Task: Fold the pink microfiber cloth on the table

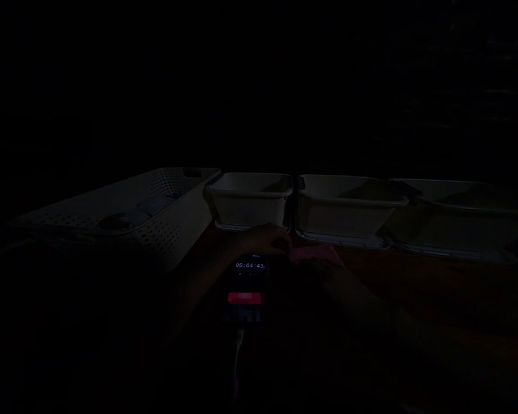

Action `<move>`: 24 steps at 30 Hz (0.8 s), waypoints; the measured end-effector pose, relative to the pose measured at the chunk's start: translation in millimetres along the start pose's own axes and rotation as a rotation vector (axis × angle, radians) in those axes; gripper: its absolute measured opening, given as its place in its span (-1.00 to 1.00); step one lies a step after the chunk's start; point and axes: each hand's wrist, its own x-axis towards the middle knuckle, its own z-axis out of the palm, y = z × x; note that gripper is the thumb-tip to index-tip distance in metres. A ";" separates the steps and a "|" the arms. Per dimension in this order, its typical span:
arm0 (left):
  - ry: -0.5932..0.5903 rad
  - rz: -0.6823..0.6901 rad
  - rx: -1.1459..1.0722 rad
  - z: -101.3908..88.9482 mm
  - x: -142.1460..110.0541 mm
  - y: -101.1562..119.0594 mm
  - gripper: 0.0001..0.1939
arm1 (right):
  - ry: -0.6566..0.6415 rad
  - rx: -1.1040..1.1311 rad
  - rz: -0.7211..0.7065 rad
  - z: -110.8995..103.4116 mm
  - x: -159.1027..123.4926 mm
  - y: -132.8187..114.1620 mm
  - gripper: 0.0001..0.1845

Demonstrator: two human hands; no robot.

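Observation:
The picture is very dark. A pink cloth (319,253) lies on the table in front of the bins, its near side lost in shadow. At its left edge, my left hand (268,237) is bent with the fingers curled down, apparently closed on the cloth's edge. My right hand (326,271) rests on the near part of the cloth; its fingers are too dim to make out. Just below my left hand, a lit phone (246,287) shows a timer reading 00:04:43 and a red bar.
A pale perforated basket (194,221) at the left holds dim, unclear items. Along the back stand three pale bins (250,207), (345,217), (449,230), with light rims beneath them. A white cable (238,345) runs from the phone toward me.

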 end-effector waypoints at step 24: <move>-0.059 -0.053 -0.152 -1.8 -0.1 6.9 -0.82 | 0.061 0.095 0.230 20.5 3.9 15.9 -0.71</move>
